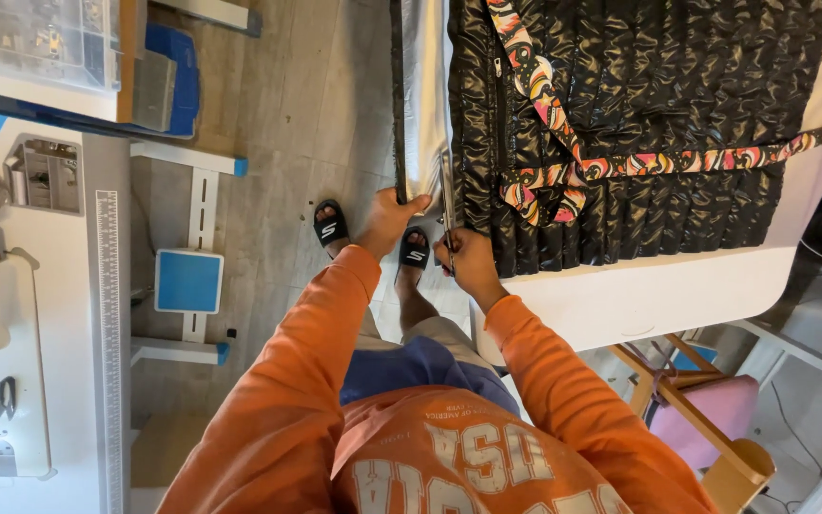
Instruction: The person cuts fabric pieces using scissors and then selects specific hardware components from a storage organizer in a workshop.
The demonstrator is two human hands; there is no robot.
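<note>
silver lining fabric (424,95) hung off the white tabletop (658,295) edge, left of black quilted jacket (639,105) | soft, light, slippery, best pinched at hem | left hand (387,221) grip clamped on hem; right hand (468,265) closed round scissors (448,205)

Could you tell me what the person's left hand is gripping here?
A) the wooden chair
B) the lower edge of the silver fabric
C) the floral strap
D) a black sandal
B: the left hand pinches the lower edge of the silver fabric, beside the black quilted jacket on the white table.
</note>
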